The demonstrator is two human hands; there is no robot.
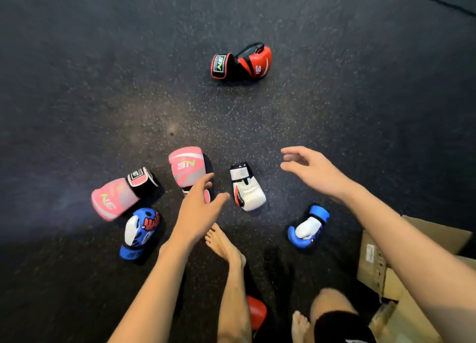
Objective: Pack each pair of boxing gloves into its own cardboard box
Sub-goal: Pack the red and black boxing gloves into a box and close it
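Observation:
Boxing gloves lie scattered on the dark speckled floor (128, 85). Two pink gloves (189, 166) (116, 197) lie left of centre, a white glove (247, 188) in the middle, two blue-and-white gloves (140, 232) (307, 228) nearer me, and a red-and-black glove (242, 62) far off. Another red glove (256, 311) peeks out behind my leg. My left hand (199, 210) hovers open over the wrist end of the nearer pink glove. My right hand (309, 170) is open in the air, right of the white glove. An open cardboard box (373, 260) stands at the lower right.
My bare foot (222, 244) rests on the floor between the blue gloves, and my other foot (300, 324) and knee are at the bottom. The floor beyond the gloves stretches far, with a dark seam at the top right.

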